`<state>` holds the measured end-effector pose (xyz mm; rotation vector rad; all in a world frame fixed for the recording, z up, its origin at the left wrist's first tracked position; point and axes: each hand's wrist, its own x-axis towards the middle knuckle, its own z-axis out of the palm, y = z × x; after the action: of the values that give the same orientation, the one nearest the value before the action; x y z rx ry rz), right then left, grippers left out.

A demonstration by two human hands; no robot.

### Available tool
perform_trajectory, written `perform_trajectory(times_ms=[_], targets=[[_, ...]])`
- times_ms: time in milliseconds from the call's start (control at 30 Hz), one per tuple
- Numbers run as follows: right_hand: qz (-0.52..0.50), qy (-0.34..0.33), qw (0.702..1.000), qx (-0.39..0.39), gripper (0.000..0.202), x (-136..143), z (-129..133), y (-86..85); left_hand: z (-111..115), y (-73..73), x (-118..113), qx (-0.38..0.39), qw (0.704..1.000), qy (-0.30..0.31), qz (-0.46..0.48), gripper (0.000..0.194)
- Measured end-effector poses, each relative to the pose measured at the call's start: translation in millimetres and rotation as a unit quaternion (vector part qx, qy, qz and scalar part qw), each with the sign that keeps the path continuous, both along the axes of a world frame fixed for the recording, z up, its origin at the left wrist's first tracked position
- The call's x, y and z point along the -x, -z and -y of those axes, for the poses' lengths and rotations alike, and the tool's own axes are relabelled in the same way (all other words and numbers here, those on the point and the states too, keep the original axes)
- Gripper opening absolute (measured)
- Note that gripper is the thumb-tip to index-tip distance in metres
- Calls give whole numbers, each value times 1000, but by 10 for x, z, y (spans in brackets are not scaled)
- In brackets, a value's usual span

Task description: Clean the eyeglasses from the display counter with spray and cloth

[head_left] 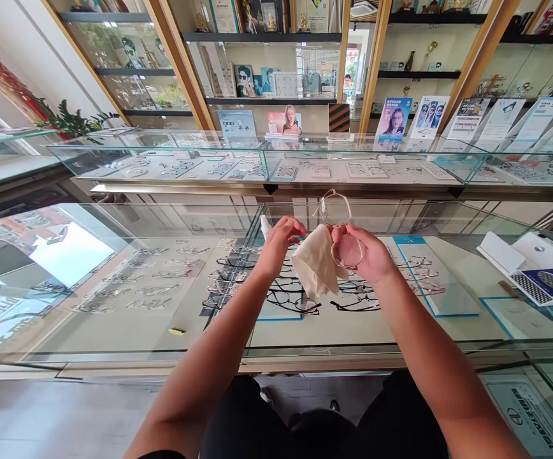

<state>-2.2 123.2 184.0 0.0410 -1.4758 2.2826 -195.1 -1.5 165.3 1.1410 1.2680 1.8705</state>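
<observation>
My right hand (372,255) holds a pair of thin clear-framed glasses (348,251), one lens above the other, above the glass counter. A beige cloth (315,261) hangs from the same hand, beside the lower lens. To the left of the cloth is my left hand (281,243), its fingers bent and a little apart, with nothing visible in them. Just behind it a white bottle (265,226) stands on the counter. Rows of dark-framed glasses (293,299) lie below and around both hands.
More glasses (155,290) lie at the left, near a small yellow object (176,331). A white and blue display box (544,274) is at the right. Farther back runs a glass showcase (219,167) with upright cards (394,119) on top, before shelves.
</observation>
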Motion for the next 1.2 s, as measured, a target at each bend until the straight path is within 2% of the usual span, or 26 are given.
perform_trajectory(times_ms=[67, 133, 233, 333, 600, 733, 800, 967, 1200], targets=[[-10, 27, 1000, -7, 37, 11, 7, -6, 30, 0, -40, -55, 998, 16, -16, 65], [-24, 52, 998, -17, 37, 26, 10, -5, 65, -2, -88, -71, 996, 24, -52, 75], [-29, 76, 996, -41, 36, 49, 13, 10, 82, -4, -174, -55, 994, -33, -87, 64], [-21, 94, 992, -77, 37, 64, 21, 32, 59, -10, -244, -25, 994, -83, -59, 50], [-14, 153, 982, -112, 39, 85, 60, 37, 36, -25, -266, -15, 992, -129, 2, 42], [-9, 190, 976, -104, 35, 89, 53, 63, 34, -31, -218, -34, 980, -196, 11, 39], [8, 184, 977, -105, 35, 102, 70, 101, 40, -39, -190, -43, 975, -217, 0, 38], [44, 141, 978, -146, 38, 175, 188, 201, 55, -58, -186, -43, 981, -191, 14, 38], [49, 178, 974, -135, 39, 251, 222, 276, 54, -100, -323, -86, 984, -155, -7, 32]])
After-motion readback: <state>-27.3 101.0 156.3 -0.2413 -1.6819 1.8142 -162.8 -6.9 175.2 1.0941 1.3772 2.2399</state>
